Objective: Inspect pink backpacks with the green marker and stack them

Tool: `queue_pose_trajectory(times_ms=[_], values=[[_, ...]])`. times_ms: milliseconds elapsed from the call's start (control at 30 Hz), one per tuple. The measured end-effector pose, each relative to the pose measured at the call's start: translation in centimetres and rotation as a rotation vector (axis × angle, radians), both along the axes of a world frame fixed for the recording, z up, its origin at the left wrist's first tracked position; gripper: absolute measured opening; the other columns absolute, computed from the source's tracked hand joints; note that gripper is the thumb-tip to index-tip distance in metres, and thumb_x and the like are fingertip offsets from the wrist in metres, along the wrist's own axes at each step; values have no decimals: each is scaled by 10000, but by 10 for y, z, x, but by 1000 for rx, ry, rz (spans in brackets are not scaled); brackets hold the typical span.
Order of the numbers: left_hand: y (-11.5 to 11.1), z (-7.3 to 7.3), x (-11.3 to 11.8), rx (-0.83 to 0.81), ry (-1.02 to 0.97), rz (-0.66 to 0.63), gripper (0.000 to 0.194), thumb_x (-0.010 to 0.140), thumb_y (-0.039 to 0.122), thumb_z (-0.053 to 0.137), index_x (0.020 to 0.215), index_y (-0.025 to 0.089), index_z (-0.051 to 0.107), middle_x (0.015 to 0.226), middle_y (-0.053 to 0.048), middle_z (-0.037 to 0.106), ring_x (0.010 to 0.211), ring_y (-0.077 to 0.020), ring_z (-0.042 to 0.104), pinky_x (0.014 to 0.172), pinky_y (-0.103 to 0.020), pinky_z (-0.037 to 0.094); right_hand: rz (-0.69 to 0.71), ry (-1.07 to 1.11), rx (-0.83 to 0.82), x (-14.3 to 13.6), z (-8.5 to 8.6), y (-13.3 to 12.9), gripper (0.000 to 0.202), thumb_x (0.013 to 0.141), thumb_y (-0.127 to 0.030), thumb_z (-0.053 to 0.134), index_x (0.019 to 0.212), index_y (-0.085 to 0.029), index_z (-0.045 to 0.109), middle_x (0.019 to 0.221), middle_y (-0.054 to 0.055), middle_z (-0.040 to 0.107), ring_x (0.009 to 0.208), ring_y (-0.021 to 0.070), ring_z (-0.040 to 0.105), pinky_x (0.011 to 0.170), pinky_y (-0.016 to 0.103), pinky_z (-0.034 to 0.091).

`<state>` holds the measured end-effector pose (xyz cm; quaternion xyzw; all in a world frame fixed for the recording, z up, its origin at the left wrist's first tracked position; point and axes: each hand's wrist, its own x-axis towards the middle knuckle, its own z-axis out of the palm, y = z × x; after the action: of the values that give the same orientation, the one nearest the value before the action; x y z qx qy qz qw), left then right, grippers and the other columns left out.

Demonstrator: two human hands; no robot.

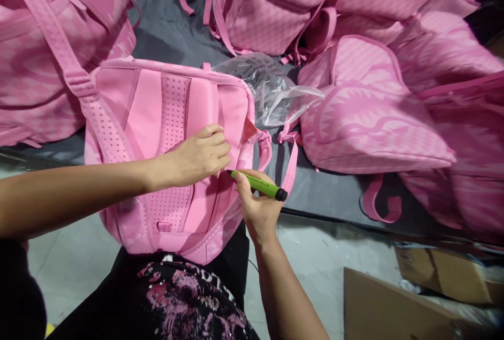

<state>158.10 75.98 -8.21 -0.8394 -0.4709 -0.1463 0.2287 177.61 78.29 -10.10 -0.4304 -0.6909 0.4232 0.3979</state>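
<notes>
A pink backpack leans against my lap and the table edge, its padded back panel facing me. My left hand rests on that panel with its fingers curled closed; what they pinch, if anything, is hidden. In my right hand is a green marker pen with a black end. Its dark tip points left and reaches the panel beside my left fingers. A perforated shoulder strap hangs down the bag's left side.
Pink backpacks with a shark-mouth print lie to the right, and more stand behind and at left. A clear plastic bag lies behind my backpack on the dark table cover. Cardboard sits at lower right.
</notes>
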Motion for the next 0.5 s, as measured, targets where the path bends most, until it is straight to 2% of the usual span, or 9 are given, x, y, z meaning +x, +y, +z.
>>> queue_pose_trajectory(times_ms=[300,433,500], values=[[-2,2,0,-28,17,10,219,931,266,579,724,192,583,732,0,594,775,-172,501,955,-361,395,11,29,-116,-2,4,4,226,829,-388,696,868,-166,721,741,35,706,608,145,631,575,270,528],[0,1,0,-45,12,10,234,930,317,589,735,189,595,744,-5,598,780,-174,496,979,-372,386,-23,27,-91,1,-1,3,211,826,-376,706,871,-171,730,741,35,708,607,148,636,561,267,522],[1,0,-1,-50,8,10,237,933,319,584,739,186,603,751,-11,605,779,-175,491,984,-376,378,-36,46,-79,1,-4,1,206,830,-369,707,896,-176,732,788,44,721,644,159,657,607,281,543]])
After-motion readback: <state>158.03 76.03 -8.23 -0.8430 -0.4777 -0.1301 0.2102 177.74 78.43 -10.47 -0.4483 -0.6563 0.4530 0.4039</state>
